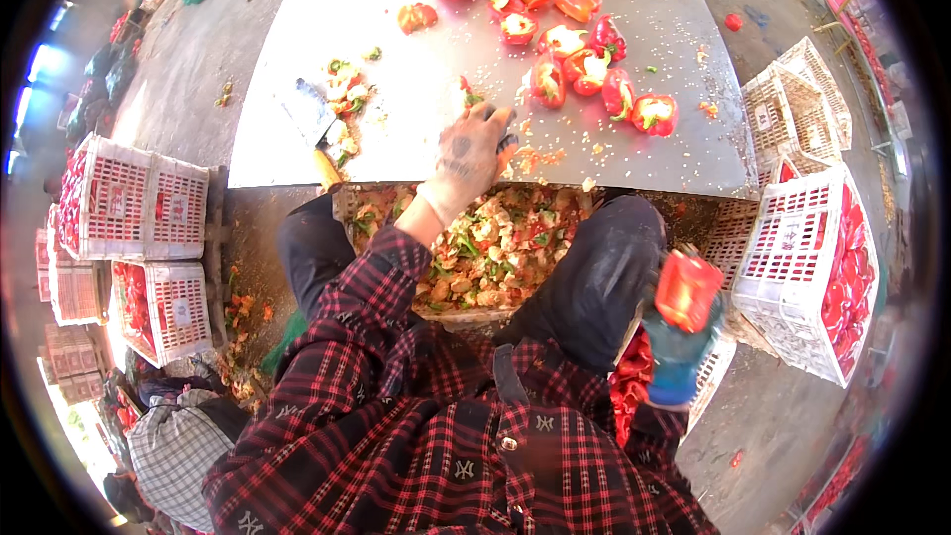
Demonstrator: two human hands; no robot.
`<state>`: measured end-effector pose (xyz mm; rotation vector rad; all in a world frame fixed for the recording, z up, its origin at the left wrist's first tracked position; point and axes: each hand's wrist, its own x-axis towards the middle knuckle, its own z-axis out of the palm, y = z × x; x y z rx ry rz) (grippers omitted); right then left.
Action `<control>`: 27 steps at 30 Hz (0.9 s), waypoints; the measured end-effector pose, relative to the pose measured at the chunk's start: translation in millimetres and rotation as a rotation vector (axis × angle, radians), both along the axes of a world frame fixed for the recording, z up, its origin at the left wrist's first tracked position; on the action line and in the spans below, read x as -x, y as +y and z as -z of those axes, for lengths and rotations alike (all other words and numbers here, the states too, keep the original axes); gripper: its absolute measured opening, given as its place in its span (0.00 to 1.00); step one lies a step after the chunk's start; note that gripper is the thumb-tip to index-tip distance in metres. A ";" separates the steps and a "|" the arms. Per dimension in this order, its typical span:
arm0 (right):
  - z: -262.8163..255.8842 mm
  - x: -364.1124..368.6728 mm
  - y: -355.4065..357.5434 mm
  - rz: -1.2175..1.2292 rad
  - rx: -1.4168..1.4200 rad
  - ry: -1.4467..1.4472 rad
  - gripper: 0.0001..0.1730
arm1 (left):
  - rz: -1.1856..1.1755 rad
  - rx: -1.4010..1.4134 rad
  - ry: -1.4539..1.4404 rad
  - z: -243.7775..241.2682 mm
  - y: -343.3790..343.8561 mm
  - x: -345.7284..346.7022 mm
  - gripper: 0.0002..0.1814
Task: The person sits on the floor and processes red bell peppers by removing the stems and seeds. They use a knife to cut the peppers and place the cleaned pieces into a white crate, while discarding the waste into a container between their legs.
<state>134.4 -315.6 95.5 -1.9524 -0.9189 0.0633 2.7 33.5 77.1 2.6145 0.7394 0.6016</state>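
Observation:
My left hand, in a pale glove with dark fingertips, rests at the near edge of the metal table. Its fingers are bent, and whether they hold anything is hidden. Just beyond them lies a pepper core with a green stem. My right hand, in a blue glove, grips a red bell pepper, slightly blurred, beside my right knee. Below that hand, red peppers fill a white crate. A broad-bladed knife lies on the table's left, its wooden handle over the edge.
Red bell peppers, many cut open, spread over the table's right and far parts. Between my knees is a container of pepper cores and seeds. Crates stand on both sides. A person in a checked shirt is at lower left.

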 end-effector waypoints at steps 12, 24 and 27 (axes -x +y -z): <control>-10.5 -10.3 -48.7 0.265 -0.235 0.571 0.27 | 0.073 -0.295 0.331 28.9 50.6 -78.1 0.22; 51.0 15.2 198.0 -0.348 -0.426 0.949 0.21 | 0.068 0.588 -0.312 29.6 -55.6 0.7 0.27; 76.9 15.8 193.7 -0.490 -0.396 0.851 0.20 | 0.118 0.769 -0.315 3.6 -84.6 8.5 0.27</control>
